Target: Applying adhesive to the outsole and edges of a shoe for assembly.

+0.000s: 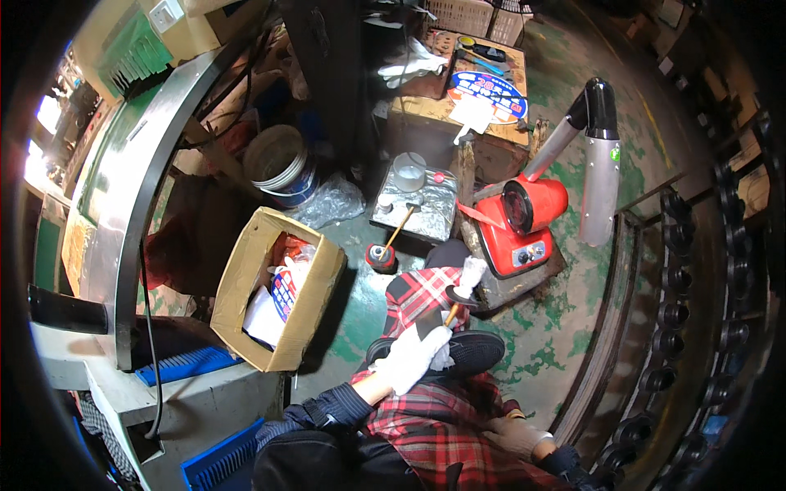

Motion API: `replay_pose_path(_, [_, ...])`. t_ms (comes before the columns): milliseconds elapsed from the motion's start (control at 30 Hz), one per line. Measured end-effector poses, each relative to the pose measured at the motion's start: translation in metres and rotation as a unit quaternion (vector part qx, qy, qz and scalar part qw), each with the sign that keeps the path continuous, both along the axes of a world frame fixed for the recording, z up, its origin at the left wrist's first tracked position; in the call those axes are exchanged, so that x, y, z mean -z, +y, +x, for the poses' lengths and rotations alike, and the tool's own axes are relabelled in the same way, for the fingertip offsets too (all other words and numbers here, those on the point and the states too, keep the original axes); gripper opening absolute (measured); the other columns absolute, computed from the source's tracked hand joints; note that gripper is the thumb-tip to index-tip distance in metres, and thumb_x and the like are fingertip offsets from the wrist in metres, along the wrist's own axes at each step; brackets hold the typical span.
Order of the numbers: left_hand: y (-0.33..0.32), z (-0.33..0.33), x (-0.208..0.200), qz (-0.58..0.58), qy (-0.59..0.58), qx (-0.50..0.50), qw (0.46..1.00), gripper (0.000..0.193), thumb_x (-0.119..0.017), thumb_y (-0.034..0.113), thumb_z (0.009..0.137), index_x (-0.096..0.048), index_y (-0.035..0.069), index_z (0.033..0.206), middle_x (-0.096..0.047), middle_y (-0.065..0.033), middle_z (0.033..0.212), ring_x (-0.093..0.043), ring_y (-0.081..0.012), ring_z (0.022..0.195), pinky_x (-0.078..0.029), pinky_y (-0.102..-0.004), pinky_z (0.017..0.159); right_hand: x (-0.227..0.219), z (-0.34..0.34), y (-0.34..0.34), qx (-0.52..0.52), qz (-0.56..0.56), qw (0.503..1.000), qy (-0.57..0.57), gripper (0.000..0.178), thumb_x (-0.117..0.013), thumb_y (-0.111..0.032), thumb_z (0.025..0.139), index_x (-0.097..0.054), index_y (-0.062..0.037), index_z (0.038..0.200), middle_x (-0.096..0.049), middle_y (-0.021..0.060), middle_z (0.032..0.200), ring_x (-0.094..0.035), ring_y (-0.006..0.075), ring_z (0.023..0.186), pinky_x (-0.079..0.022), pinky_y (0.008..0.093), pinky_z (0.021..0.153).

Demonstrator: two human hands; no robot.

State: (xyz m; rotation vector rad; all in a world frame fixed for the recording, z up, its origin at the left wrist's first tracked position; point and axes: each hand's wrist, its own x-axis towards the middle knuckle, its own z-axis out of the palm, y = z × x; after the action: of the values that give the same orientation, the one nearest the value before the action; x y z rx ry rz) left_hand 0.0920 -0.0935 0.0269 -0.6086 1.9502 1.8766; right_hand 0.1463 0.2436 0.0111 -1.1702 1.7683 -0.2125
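In a white glove, my left hand (416,357) is closed round a slim wooden-handled tool (451,314), above my lap. Beyond the handle are a dark piece and a pale, cloth-like tuft (470,277); how they join is unclear. A dark flat thing (429,322) shows beside the fingers, and a black rounded object (479,352) lies just right of them. My right hand (517,435), in a pale glove, rests low on the red checked apron (417,425) with its fingers curled. A dark red knob-like end (512,407) shows next to it; the rest is hidden.
Ahead stands a foil-covered plate (434,214) bearing a clear cup (408,173). Before it is a small jar (381,258) with a stick. A red machine (524,225) with a silver arm is at right, an open cardboard box (332,282) at left, racks of black round parts (676,278) far right.
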Motion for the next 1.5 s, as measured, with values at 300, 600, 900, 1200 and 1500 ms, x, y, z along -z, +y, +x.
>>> replay_pose_path(300, [0.004, 0.004, 0.014, 0.127, 0.053, -0.095, 0.986, 0.024, -0.058, 0.026, 0.101, -0.056, 0.003, 0.096, -0.059, -0.0062, 0.072, -0.063, -0.0194, 0.064, -0.054, -0.0348, 0.063, 0.031, 0.023, -0.003, 0.269, 0.192, 0.938, 0.102, 0.058, -0.057, -0.042, 0.095, -0.050, -0.0056, 0.140, -0.044, 0.0286, 0.144, -0.049, 0.0479, 0.127, -0.047, 0.0530, 0.101])
replay_pose_path(600, [0.013, 0.009, 0.015, 0.182, 0.048, -0.176, 0.966, 0.019, -0.059, 0.024, 0.103, -0.052, 0.007, 0.099, -0.054, -0.0037, 0.068, -0.052, -0.0157, 0.056, -0.053, -0.0354, 0.059, -0.103, -0.029, -0.024, 0.536, -0.044, 0.745, -0.395, 0.028, -0.057, -0.022, 0.099, -0.065, 0.0003, 0.114, -0.068, 0.0166, 0.106, -0.064, 0.0228, 0.099, -0.049, 0.0307, 0.090])
replay_pose_path(900, [0.016, 0.008, 0.014, 0.179, 0.033, -0.208, 0.961, 0.022, -0.062, 0.026, 0.100, -0.057, 0.005, 0.101, -0.057, -0.0038, 0.073, -0.056, -0.0142, 0.060, -0.051, -0.0302, 0.059, -0.030, 0.003, -0.038, 0.314, 0.078, 0.946, -0.038, 0.040, -0.049, -0.030, 0.097, -0.062, -0.0014, 0.121, -0.063, 0.0214, 0.125, -0.063, 0.0414, 0.106, -0.050, 0.0514, 0.092])
replay_pose_path(1200, [0.021, 0.006, 0.016, 0.176, 0.039, -0.216, 0.959, 0.026, -0.059, 0.026, 0.102, -0.055, 0.005, 0.115, -0.055, -0.0025, 0.071, -0.052, -0.0139, 0.058, -0.052, -0.0316, 0.059, -0.095, -0.041, -0.030, 0.467, -0.175, 0.820, -0.280, 0.024, -0.056, -0.019, 0.093, -0.070, -0.0028, 0.105, -0.071, 0.0140, 0.106, -0.068, 0.0240, 0.102, -0.054, 0.0386, 0.090])
replay_pose_path(1500, [0.025, 0.006, 0.012, 0.143, 0.045, -0.198, 0.969, 0.021, -0.059, 0.026, 0.102, -0.056, 0.005, 0.102, -0.056, -0.0031, 0.072, -0.054, -0.0147, 0.058, -0.052, -0.0317, 0.060, -0.065, -0.035, -0.054, 0.238, 0.003, 0.957, -0.167, 0.045, -0.055, -0.028, 0.096, -0.057, -0.0051, 0.135, -0.064, 0.0202, 0.124, -0.061, 0.0402, 0.115, -0.048, 0.0441, 0.100])
